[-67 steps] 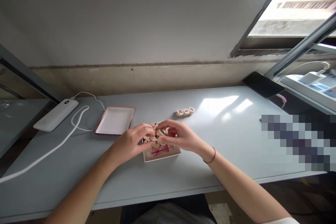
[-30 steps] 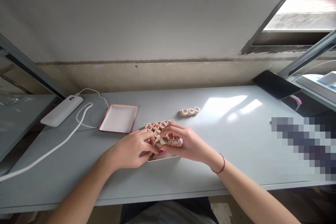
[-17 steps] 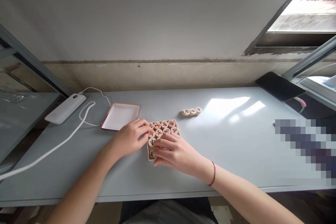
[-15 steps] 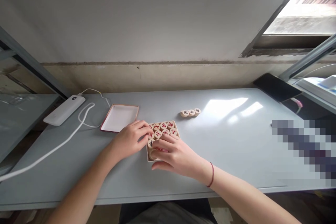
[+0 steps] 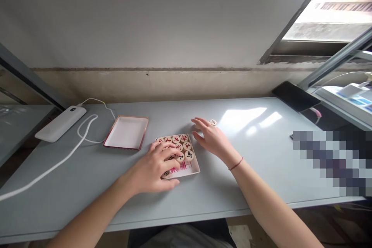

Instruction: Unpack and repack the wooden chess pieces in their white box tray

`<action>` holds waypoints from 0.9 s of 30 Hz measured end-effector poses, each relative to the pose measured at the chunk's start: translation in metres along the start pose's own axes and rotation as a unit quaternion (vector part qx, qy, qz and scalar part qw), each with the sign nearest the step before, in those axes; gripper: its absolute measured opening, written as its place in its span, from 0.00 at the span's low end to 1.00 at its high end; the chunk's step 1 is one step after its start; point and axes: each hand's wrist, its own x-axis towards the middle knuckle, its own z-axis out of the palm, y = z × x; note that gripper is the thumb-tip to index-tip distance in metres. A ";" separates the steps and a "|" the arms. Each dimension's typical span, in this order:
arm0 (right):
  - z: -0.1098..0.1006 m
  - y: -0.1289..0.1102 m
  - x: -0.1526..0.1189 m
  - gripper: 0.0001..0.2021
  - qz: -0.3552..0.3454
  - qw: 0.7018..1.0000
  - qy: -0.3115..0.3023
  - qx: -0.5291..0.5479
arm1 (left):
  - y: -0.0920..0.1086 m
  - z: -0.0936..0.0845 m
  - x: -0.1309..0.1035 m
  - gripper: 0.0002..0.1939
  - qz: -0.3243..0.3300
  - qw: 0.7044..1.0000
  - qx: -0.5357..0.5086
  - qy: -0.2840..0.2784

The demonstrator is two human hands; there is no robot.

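Observation:
A shallow open box (image 5: 192, 168) holds rows of round wooden Chinese chess pieces (image 5: 189, 155) with red or black characters. Part of its floor shows a pink print at the front right. My left hand (image 5: 157, 166) lies over the box's left side with fingers spread, hiding several pieces. Beyond the box, my right hand (image 5: 213, 139) reaches over the small row of loose pieces, its fingers apart. One loose piece (image 5: 213, 122) shows past the knuckles; the others are mostly covered by the fingers.
The box lid (image 5: 126, 131) lies inside up on the grey desk (image 5: 244, 178), left of the box. A white power bank (image 5: 61, 123) with a white cable (image 5: 55, 170) is farther left. At the back right a dark flat device (image 5: 295, 96) rests near the metal frame.
My right hand has left the box and moved up and right to the loose pieces. My left hand has shifted toward the front of the box. More pieces now show in its third row.

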 end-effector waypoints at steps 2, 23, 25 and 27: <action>0.004 -0.001 0.001 0.18 0.012 1.000 -0.016 -0.010 | -0.002 0.003 0.000 0.05 0.002 1.000 0.004 0.004; -0.011 -0.030 -0.012 0.14 -0.047 0.958 0.014 0.281 | -0.010 0.008 0.007 0.15 -0.089 0.978 -0.032 0.187; -0.013 -0.042 -0.017 0.16 -0.064 0.931 -0.001 0.360 | -0.010 0.010 0.008 0.16 -0.091 0.975 -0.047 0.195; -0.014 -0.051 -0.020 0.16 -0.072 0.908 -0.021 0.413 | -0.009 0.011 0.008 0.15 -0.094 0.972 -0.067 0.206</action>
